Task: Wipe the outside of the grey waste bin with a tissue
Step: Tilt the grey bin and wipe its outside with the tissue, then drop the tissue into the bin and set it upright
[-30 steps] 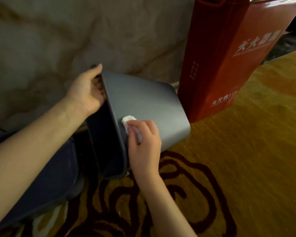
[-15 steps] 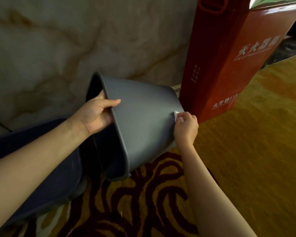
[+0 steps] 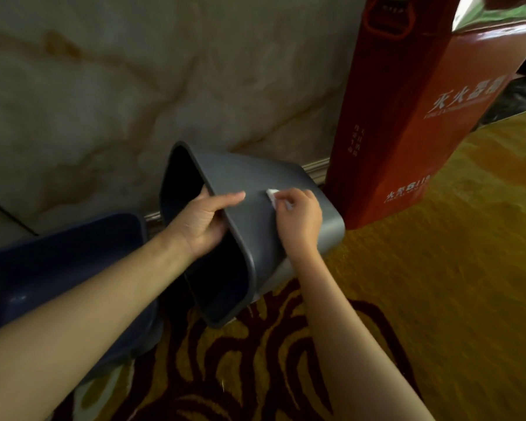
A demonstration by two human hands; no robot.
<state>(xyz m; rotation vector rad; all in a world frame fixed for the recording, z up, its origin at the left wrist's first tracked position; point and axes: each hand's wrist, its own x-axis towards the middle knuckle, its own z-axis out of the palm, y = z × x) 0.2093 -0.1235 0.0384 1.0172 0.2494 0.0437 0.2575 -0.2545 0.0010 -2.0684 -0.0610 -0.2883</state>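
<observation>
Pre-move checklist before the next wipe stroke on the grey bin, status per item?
1. Tissue pinched in right hand: ok.
2. Tissue touching the outer wall of the grey waste bin: ok.
3. Left hand gripping the rim, bin tipped on its side: ok.
4. Room toward the bin's base: not ok, red fire-extinguisher box stands right beside it.
5. Underside facing the carpet wiped: cannot tell.
6. Dark blue bin clear of the stroke: ok.
</observation>
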